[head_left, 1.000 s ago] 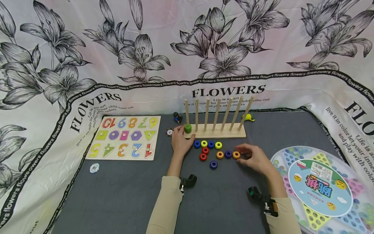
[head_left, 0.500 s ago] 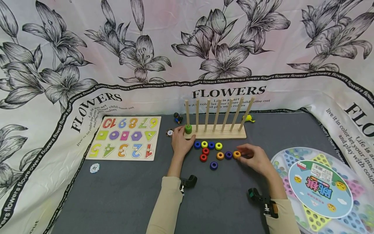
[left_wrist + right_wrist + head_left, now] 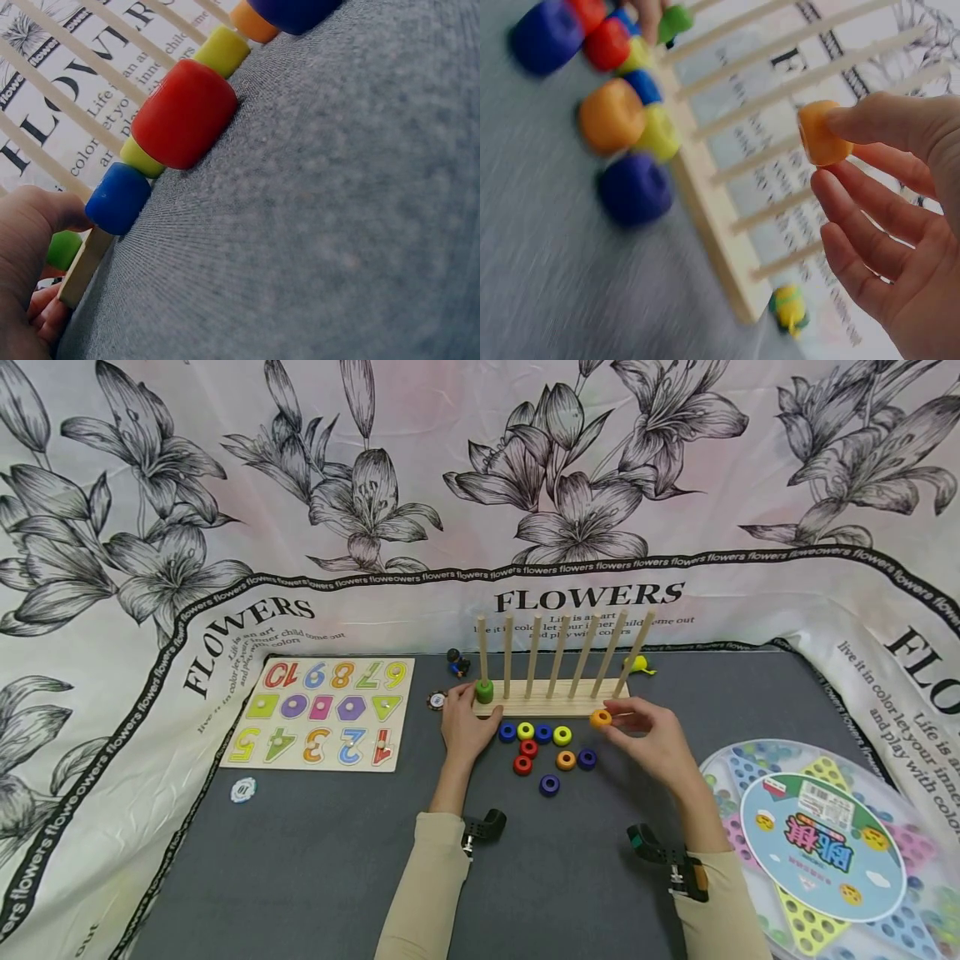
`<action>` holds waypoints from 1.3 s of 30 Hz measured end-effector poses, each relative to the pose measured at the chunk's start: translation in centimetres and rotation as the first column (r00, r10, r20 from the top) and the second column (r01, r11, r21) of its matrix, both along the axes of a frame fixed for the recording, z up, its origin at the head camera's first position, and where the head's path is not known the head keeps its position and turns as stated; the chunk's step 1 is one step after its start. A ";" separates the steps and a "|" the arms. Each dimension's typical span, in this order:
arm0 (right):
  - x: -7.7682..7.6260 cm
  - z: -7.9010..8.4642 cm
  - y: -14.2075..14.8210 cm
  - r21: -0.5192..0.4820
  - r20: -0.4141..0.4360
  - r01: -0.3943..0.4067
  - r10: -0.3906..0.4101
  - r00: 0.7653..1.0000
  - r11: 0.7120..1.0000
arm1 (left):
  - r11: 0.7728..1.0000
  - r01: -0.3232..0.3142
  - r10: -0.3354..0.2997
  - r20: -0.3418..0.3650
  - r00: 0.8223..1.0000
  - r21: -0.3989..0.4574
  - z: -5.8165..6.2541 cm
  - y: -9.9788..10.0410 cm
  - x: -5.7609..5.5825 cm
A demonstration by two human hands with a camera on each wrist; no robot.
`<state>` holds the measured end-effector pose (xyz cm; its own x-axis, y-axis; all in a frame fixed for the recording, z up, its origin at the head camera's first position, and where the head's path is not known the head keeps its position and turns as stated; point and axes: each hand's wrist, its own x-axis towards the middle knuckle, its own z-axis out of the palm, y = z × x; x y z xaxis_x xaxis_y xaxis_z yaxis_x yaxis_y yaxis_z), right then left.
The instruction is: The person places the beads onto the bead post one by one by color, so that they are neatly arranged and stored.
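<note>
My right hand [image 3: 647, 735] pinches an orange bead [image 3: 601, 718] between thumb and fingers, raised in front of the right end of a wooden peg stand [image 3: 555, 706]. In the right wrist view this orange bead [image 3: 825, 133] is clear of the table. My left hand [image 3: 467, 725] grips the stand's left end, thumb in front. A green bead [image 3: 484, 692] sits on the leftmost peg; the other pegs are bare. Loose on the table before the stand lie several beads, among them a red bead [image 3: 522, 766], a dark blue bead [image 3: 550, 785] and another orange bead [image 3: 566, 760].
To the left lies a number and shape puzzle board [image 3: 318, 714], with a pale chip [image 3: 243, 790] below it. A dark chip [image 3: 437, 700] and small figure [image 3: 457, 662] are near my left hand. A yellow toy [image 3: 640, 665] sits behind the stand; a round board-game set [image 3: 822, 843] fills the right.
My right hand has lifted the orange bead off the table, from beside a dark blue one, and moved it up toward the stand. The left hand stays in place.
</note>
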<state>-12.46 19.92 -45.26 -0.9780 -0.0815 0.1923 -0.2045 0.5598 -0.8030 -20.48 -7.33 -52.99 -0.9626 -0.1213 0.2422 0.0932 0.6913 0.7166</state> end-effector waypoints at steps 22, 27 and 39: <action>-3.4 6.4 -5.8 -0.147 -0.187 -0.046 0.018 0.982 0.988 | 1.000 0.000 0.000 -0.030 1.000 -0.003 -0.1 -0.1 0.0; -4.2 7.7 -7.5 -0.168 -0.221 -0.061 0.022 0.975 0.984 | 1.000 0.001 -0.001 -0.033 0.999 -0.008 0.0 -0.1 0.0; -6.5 10.4 -11.3 -0.168 -0.376 -0.037 -0.030 0.926 0.985 | 1.000 0.005 -0.005 -0.044 0.999 -0.004 0.1 0.0 0.1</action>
